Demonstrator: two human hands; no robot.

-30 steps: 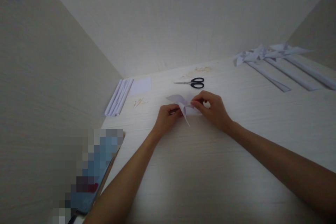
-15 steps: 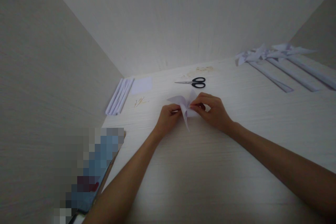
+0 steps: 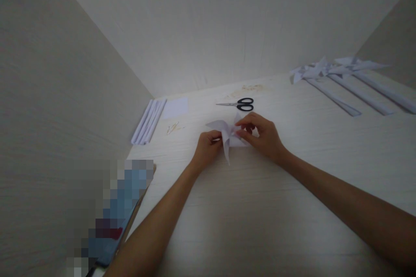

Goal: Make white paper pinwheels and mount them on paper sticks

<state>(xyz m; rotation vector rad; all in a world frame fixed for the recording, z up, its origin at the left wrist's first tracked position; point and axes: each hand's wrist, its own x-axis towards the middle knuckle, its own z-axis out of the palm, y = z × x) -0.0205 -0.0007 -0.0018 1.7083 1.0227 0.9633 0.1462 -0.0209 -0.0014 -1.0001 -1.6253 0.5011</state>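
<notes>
A white paper pinwheel (image 3: 226, 135) with pointed flaps lies on the pale table (image 3: 247, 207), held between both hands. My left hand (image 3: 207, 147) pinches it from the left, fingers closed. My right hand (image 3: 261, 136) pinches its middle from the right, fingers curled on the folded flaps. One flap points down towards me, another sticks out to the upper left.
Black-handled scissors (image 3: 239, 104) lie just beyond the hands. At the back left are rolled paper sticks (image 3: 147, 120), a white paper square (image 3: 176, 107) and small pins (image 3: 173, 128). Finished paper pinwheels on sticks (image 3: 338, 78) lie far right. Walls enclose the table; a blurred object (image 3: 113, 212) sits lower left.
The paper pinwheel has turned slightly in my fingers; its lower flap now points more straight down. Both hands stay in almost the same place.
</notes>
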